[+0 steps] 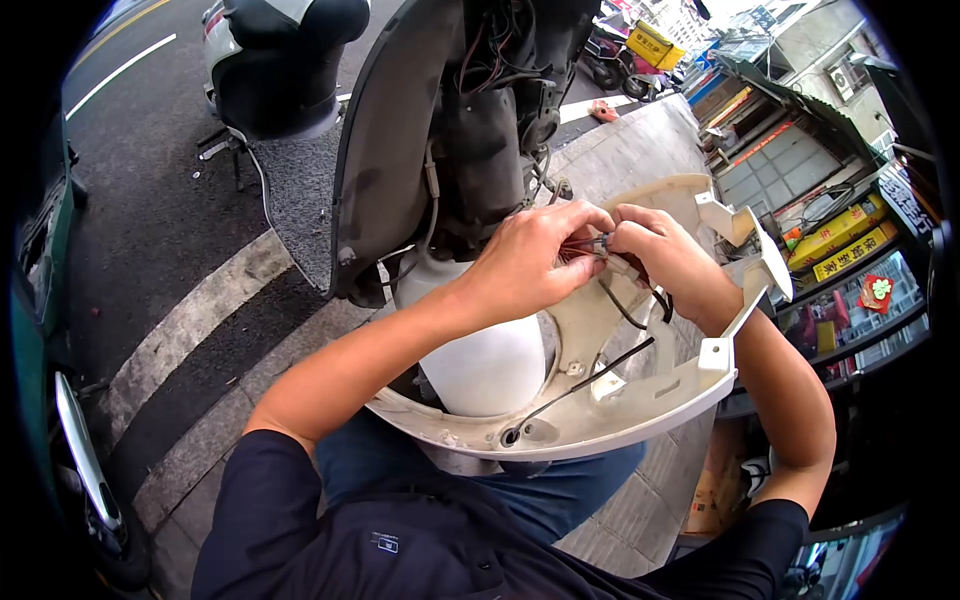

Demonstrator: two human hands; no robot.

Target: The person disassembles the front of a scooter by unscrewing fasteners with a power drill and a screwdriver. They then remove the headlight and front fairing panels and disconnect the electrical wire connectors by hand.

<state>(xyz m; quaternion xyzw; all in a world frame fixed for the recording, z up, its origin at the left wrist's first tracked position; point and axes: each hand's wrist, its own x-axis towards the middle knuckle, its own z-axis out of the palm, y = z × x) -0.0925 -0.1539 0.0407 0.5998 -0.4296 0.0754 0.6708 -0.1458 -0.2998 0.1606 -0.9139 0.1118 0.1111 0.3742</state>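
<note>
My left hand [535, 258] and my right hand [668, 256] meet over the inner side of a cream scooter front panel [650, 395]. Thin wires [580, 243] run between the fingers of both hands, which are closed in a pinch. A small connector seems to sit where the fingertips meet, but the fingers partly hide it. Below my right hand, a black cable [622, 305] hangs down into the panel. Another black lead [590, 380] runs to a round socket near the panel's lower edge. A white front fender [485, 365] shows beneath my left forearm.
Ahead stands the scooter's opened front [490, 150], with bare wiring and a dark leg shield [385, 150]. Its seat [285, 70] is at the upper left. A striped kerb [195, 315] crosses the left side. Shopfronts [850, 235] line the right.
</note>
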